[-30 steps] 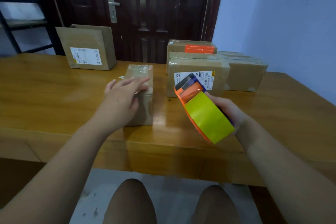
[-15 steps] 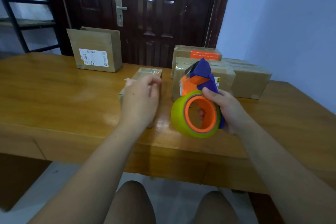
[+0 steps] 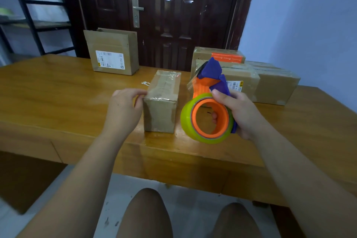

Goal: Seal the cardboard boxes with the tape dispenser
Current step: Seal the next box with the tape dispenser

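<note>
Head view: we record the small brown taped cardboard box (image 3: 162,102) standing near the front edge of the wooden table (image 3: 58,102). The left hand (image 3: 123,111) curls against the box's upper left corner; we cannot tell whether it grips. The right hand (image 3: 244,115) grasps the orange-and-purple tape dispenser with a yellow-green roll (image 3: 208,135), held just right of the box.

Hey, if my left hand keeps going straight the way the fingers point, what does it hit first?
The small taped cardboard box. Your left hand has its fingertips at the box's upper left edge, apparently touching it, though depth is unclear. Nothing lies between.
</note>
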